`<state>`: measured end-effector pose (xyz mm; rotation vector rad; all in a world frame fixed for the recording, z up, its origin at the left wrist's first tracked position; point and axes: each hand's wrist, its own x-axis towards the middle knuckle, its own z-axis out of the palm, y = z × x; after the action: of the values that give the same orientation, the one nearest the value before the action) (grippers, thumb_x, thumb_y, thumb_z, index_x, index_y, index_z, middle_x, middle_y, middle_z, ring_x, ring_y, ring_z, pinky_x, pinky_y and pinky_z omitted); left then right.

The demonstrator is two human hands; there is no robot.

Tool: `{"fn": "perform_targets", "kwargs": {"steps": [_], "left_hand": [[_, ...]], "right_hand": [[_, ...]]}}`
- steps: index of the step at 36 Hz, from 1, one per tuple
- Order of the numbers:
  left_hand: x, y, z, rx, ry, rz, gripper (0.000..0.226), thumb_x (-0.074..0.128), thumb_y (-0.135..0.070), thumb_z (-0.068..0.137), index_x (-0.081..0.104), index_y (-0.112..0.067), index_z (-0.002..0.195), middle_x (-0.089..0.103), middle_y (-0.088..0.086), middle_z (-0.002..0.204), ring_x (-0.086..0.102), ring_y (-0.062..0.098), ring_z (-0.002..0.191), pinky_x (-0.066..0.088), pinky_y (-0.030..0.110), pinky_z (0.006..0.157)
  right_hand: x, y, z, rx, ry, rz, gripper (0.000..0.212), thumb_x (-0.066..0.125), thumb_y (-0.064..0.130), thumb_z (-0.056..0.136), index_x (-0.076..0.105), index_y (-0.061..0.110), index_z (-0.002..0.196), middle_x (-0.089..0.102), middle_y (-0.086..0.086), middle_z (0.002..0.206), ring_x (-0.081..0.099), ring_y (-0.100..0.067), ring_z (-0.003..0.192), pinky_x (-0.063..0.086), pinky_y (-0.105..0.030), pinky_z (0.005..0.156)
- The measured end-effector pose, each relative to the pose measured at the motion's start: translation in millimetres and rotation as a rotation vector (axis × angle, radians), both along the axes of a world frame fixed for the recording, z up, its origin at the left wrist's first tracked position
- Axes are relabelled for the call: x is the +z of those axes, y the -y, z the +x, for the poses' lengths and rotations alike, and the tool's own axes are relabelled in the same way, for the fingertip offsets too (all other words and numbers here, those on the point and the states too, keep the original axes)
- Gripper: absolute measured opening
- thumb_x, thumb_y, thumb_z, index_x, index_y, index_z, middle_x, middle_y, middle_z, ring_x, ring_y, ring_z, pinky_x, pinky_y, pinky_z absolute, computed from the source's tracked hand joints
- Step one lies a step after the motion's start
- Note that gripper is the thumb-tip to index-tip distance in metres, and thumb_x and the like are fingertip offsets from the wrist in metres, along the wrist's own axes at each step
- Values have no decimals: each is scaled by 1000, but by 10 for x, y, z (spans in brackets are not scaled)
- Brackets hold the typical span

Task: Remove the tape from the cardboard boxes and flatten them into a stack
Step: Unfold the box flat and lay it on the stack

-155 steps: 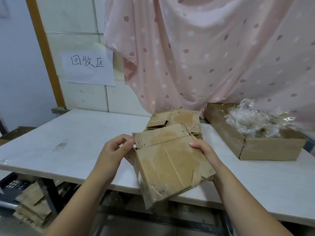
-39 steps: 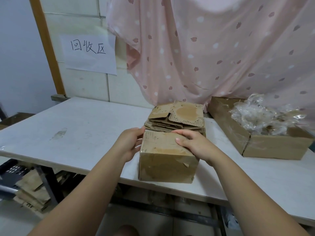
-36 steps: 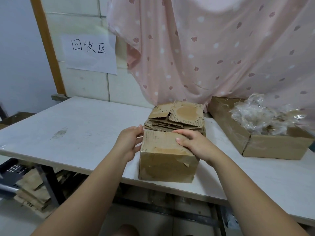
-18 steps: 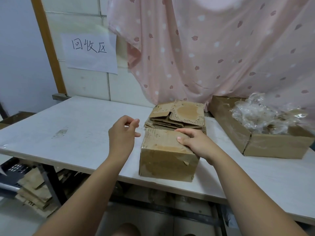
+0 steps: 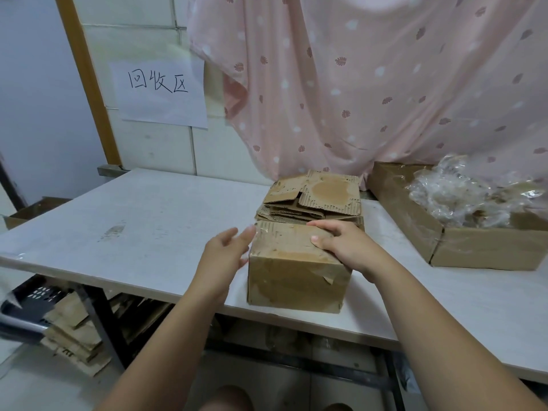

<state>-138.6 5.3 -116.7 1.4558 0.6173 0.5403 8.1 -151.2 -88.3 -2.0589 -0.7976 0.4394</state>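
A worn brown cardboard box (image 5: 293, 280) with torn tape on its top stands upright near the front edge of the white table (image 5: 142, 226). My right hand (image 5: 341, 244) lies on the box's top right part, fingers curled over the far edge and thumb pressed on the lid. My left hand (image 5: 228, 250) is at the box's left side, fingers straight, fingertips at the top left corner. Right behind the box lies a stack of flattened cardboard pieces (image 5: 314, 200).
A shallow cardboard tray (image 5: 462, 250) with crumpled clear tape (image 5: 462, 197) stands at the right. A pink curtain (image 5: 370, 84) hangs behind. A paper sign (image 5: 160, 90) is on the wall. Flattened cardboard (image 5: 74, 330) and a dark crate (image 5: 32, 301) lie under the table at left.
The box, held tilted in both hands earlier, now stands on the table. My left hand lifted off the box's left side and has come back to its top left corner.
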Motion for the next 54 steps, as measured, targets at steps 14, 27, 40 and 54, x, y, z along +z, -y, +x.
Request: {"fn": "perform_targets", "kwargs": {"steps": [14,27,40,54], "left_hand": [[-21,4,-7,-2,149,-114,29,44,-21,99,64,-3,112,70,8,94,67,15,90,53,36,90],[36,-62,178,99,-8,116,36,44,-27,99,56,-7,73,54,7,71,49,16,66,45,24,62],[184,-149,209,242,-17,282,27,46,-19,98,57,-7,77,50,3,60,49,18,57,47,37,63],[2,-68,5,80,52,-74,90,18,-75,70,51,-12,126,61,7,119,58,24,110,42,46,102]], "right_hand": [[-20,19,-21,-11,-8,20,33,57,26,92,58,38,124,59,9,123,57,-15,108,47,-31,88],[-3,5,-41,-14,-8,12,34,56,25,93,57,37,124,57,9,120,55,-14,107,45,-29,88],[2,-30,-60,-35,-18,4,33,59,26,91,60,33,123,61,8,115,59,-14,99,47,-28,78],[-5,-72,-97,-80,29,12,34,59,26,90,59,32,124,61,8,120,56,-12,102,46,-28,83]]}}
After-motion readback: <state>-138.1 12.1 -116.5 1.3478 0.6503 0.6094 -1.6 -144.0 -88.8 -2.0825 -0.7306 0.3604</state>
